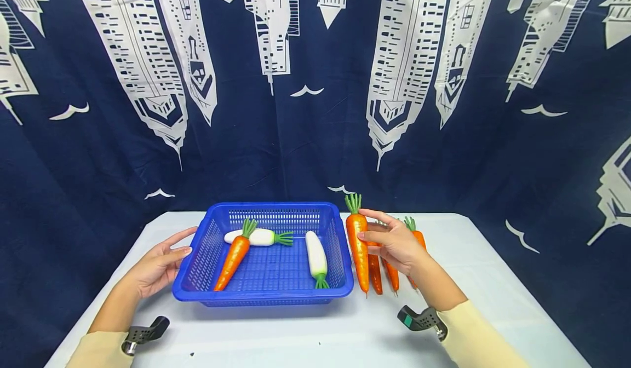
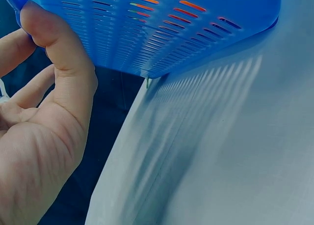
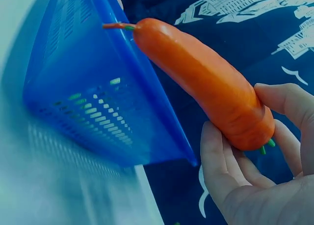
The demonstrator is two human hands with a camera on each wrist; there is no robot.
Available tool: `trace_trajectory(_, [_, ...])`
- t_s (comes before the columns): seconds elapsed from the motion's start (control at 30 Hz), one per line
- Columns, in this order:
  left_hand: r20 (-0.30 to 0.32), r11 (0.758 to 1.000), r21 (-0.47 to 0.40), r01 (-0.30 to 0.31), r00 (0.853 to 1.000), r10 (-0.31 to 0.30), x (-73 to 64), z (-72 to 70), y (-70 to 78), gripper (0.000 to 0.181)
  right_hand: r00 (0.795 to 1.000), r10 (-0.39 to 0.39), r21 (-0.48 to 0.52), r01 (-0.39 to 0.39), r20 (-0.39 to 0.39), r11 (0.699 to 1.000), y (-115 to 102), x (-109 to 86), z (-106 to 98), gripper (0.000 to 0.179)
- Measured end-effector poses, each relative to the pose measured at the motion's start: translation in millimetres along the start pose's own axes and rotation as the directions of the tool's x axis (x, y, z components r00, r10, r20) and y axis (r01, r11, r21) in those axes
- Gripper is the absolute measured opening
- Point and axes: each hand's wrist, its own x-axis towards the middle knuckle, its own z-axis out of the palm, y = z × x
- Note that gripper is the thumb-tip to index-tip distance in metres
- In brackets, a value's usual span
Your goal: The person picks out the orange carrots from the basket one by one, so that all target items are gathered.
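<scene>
My right hand [image 1: 398,243] holds an orange carrot [image 1: 357,247] with a green top, just beyond the right rim of a blue plastic basket [image 1: 266,298]. In the right wrist view, thumb and fingers pinch the thick end of this carrot [image 3: 206,82], whose thin tip points toward the basket. At the basket's left side, my left hand [image 1: 160,264] pinches the rim, its thumb [image 2: 68,63] showing in the left wrist view. Inside the basket lie a carrot [image 1: 233,261], a white radish [image 1: 261,237] across the back and another white radish [image 1: 316,253] at the right.
Several more carrots [image 1: 391,272] lie on the white table [image 1: 276,340] right of the basket, partly hidden behind my right hand. A dark blue cloth [image 1: 296,149] with white building prints hangs behind the table. Each wrist carries a black camera mount [image 1: 145,333].
</scene>
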Motion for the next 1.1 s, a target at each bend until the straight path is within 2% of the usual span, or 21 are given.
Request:
trace_trajectory(0.6, [-0.012, 1.0, 0.005, 0.001, 1.0, -0.001, 0.7, -1.3, -0.3, 0.058, 0.999, 0.01, -0.121, -0.014, -0.038, 0.993, 3, -15.3, -42, 0.062])
trace_trajectory(0.93, [-0.033, 1.0, 0.017, 0.007, 0.999, -0.006, 1.1, 0.7, 0.3, 0.06, 1.0, 0.009, -0.109, -0.009, -0.002, 0.994, 9, -18.3, -68, 0.06])
trace_trajectory(1.1, [-0.033, 1.0, 0.015, 0.004, 0.999, -0.004, 0.4, 1.0, -0.1, 0.061, 1.0, 0.009, -0.106, -0.01, -0.012, 0.994, 15, -17.2, -83, 0.058])
